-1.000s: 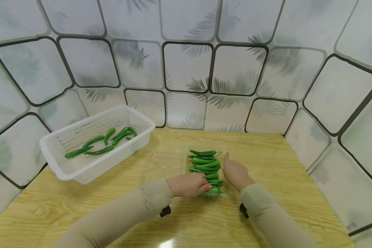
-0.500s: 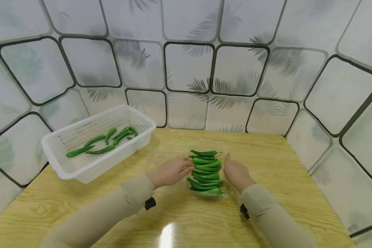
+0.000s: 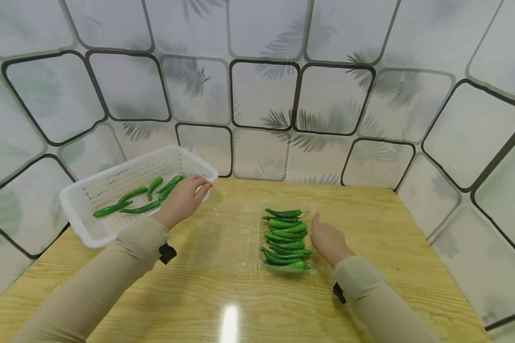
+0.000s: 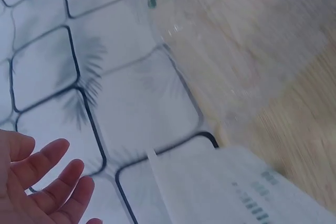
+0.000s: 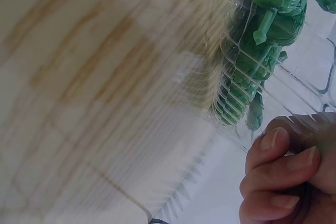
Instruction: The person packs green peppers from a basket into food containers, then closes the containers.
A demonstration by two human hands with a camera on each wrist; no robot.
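My left hand (image 3: 183,199) hovers over the near right side of the white plastic basket (image 3: 82,227), holding nothing. In the left wrist view its fingers (image 4: 71,195) are spread and softly bent, with the basket (image 4: 210,187) beside them. Long green chili peppers (image 3: 140,207) lie in the basket, partly hidden by this hand. A clear plastic clamshell box (image 3: 288,270) carries a stacked row of green chili peppers (image 3: 286,234). At its right wall my right hand (image 3: 328,242) holds the box edge, thumb pointing away. The right wrist view shows curled fingers (image 5: 278,174) against the clear wall.
The box's transparent lid (image 3: 229,236) lies folded out on the left, between box and basket. Everything stands on a wood-grain table (image 3: 292,309). A patterned wall covering (image 3: 262,152) rises behind and on both sides.
My left hand has let go of the peppers in the box and moved left and away, over the lid to the basket. The right hand has stayed at the box.
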